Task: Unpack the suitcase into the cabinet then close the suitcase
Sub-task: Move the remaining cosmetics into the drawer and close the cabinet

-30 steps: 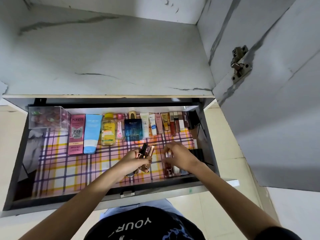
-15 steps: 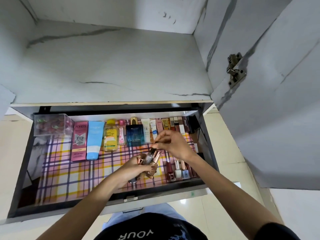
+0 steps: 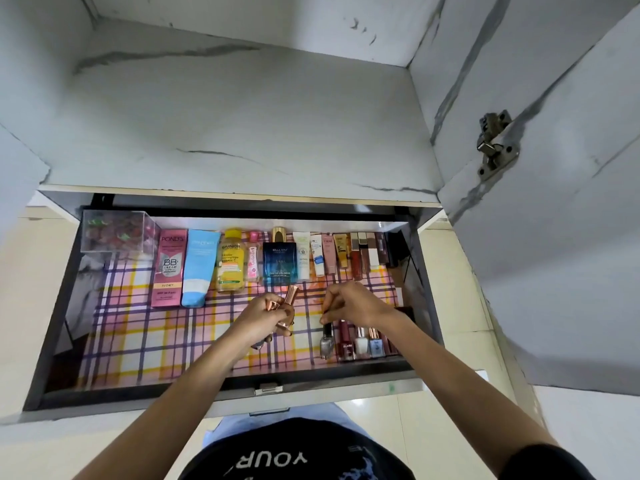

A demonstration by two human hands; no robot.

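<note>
We look down into an open drawer (image 3: 52, 344) lined with plaid paper (image 3: 138, 334), lower half of frame. Left hand (image 3: 266, 317), centre, is closed around several rose-gold tubes (image 3: 290, 297) — one pokes up past the knuckles. Right hand (image 3: 349, 303), right of centre, pinches the black cap of a silver polish bottle (image 3: 326, 342) standing at the left end of a bottle row (image 3: 362, 344) by the drawer's front edge. Along the back — a clear box (image 3: 116, 232), Pond's carton (image 3: 169, 268), blue tube (image 3: 199, 268), yellow bottle (image 3: 230, 261), cologne (image 3: 280, 261). Suitcase out of frame.
</note>
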